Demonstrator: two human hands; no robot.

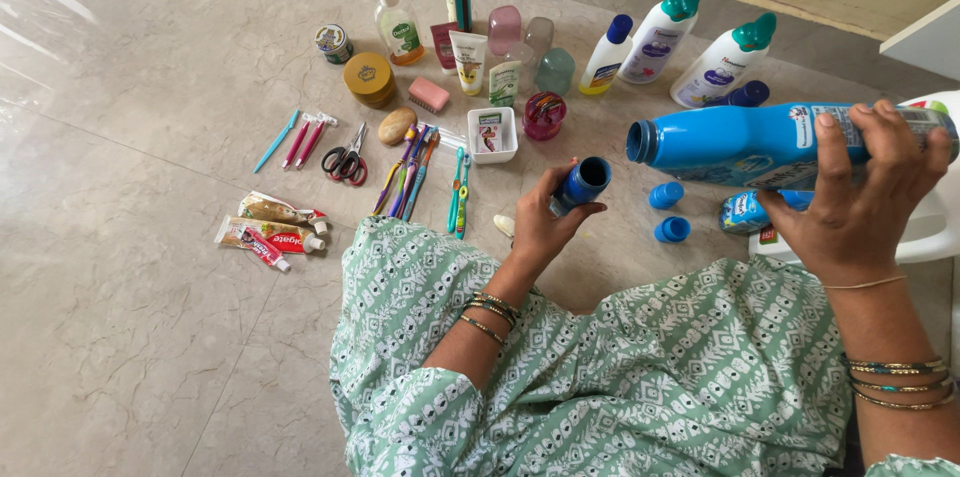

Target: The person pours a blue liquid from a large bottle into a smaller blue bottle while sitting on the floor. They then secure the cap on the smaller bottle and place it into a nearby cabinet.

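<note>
The right hand (860, 202) grips a big blue bottle (760, 144), tipped on its side with its open mouth facing left. The left hand (545, 222) holds a dark blue cap (582, 183), open end up, just beside that mouth. Two small blue caps (668, 212) lie on the floor (150, 317) below the bottle. Farther out stand white bottles with green tops (690, 47). A small white tub (493, 134) holds a little packet. Toothbrushes (410, 172) lie near it.
</note>
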